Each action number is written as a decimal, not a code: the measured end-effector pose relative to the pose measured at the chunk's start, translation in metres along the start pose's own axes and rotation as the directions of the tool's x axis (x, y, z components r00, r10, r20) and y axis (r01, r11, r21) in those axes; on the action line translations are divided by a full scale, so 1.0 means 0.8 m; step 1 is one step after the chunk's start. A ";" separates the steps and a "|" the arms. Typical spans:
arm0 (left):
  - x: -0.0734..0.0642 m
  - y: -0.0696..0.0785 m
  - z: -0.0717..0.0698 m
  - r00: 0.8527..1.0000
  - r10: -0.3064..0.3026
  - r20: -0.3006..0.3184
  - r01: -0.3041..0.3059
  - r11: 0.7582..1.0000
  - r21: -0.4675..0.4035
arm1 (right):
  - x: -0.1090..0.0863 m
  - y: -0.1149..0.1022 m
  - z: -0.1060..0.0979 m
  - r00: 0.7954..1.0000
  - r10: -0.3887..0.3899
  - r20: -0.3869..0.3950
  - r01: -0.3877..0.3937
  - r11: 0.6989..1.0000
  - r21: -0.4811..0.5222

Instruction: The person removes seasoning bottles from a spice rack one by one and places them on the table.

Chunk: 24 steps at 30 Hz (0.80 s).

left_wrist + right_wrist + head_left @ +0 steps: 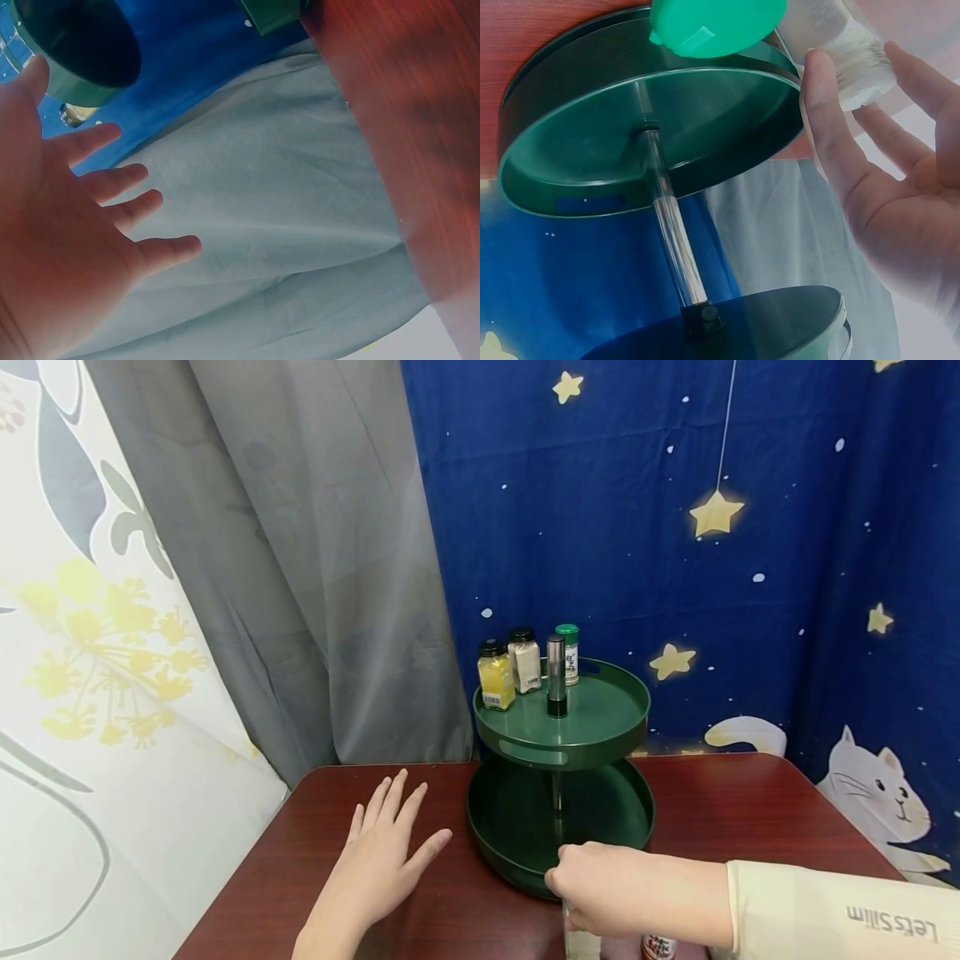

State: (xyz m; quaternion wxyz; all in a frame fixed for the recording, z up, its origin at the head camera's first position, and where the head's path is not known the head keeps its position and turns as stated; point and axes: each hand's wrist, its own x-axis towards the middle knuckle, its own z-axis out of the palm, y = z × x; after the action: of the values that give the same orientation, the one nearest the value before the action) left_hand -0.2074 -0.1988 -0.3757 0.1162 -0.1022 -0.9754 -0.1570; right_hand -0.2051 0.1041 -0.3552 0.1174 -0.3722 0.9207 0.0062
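Left hand (381, 864) splayed wide beside green two-tier stand (600, 720), right hand (603, 887) gripping a pale jar (855, 56)

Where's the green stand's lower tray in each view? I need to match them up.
Head: the lower tray is right of centre, below the middle; the right hand covers part of its front rim.
Left wrist: the lower tray shows only as a sliver, cut off at the top edge.
Right wrist: the lower tray fills the upper left.
Shared landmark: the red-brown tabletop.
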 end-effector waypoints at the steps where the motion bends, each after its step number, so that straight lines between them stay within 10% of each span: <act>1: 0.000 0.000 0.000 1.000 0.000 0.001 0.000 1.000 0.000 | 0.000 0.000 -0.001 1.000 0.004 0.004 -0.004 1.000 0.003; 24: 0.000 0.001 0.003 1.000 -0.014 0.016 0.014 1.000 -0.013 | 0.000 -0.001 -0.006 0.997 0.070 0.039 -0.071 0.997 0.038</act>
State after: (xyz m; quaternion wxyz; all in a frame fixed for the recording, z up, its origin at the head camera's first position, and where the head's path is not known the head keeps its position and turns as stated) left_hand -0.2078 -0.1972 -0.3777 0.1067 -0.0973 -0.9760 -0.1632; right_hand -0.2053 0.1028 -0.3508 0.1417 -0.3369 0.9308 -0.0008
